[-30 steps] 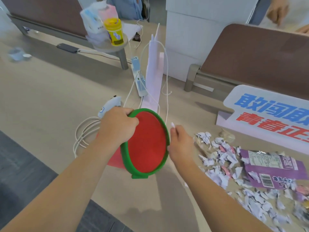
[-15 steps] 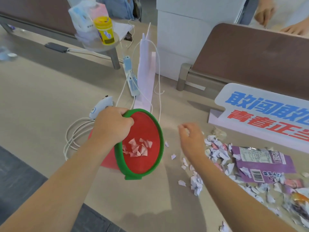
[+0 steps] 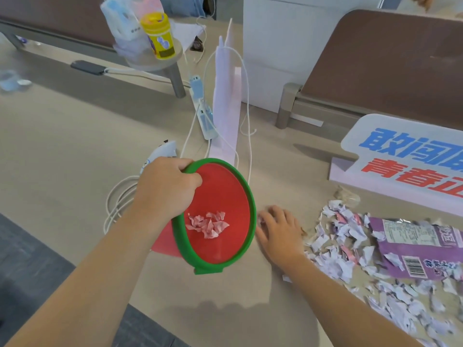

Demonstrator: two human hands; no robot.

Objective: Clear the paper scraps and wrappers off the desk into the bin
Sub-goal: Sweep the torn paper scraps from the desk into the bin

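Note:
My left hand [image 3: 166, 187] grips the green rim of a red bin [image 3: 225, 191], which is tilted with its mouth toward me over the desk's front part. Several torn paper bits [image 3: 208, 224] lie inside it. My right hand [image 3: 278, 231] rests palm down on the desk just right of the bin, fingers spread over a few scraps. A wide heap of white paper scraps [image 3: 338, 246] spreads to the right. A purple snack wrapper [image 3: 416, 249] lies flat among them, and a small clear wrapper [image 3: 347, 195] sits behind the heap.
A white and blue sign [image 3: 406, 159] stands behind the scraps. White cables [image 3: 117, 196], a power strip [image 3: 204, 113] and a white paper bag [image 3: 225, 101] lie behind the bin. A yellow can [image 3: 157, 35] stands on a small round shelf. The desk edge runs close on the left.
My right hand dropped scraps into the bin, swung right toward the heap, then came down flat on the desk beside the bin. The bin stayed tilted in my left hand.

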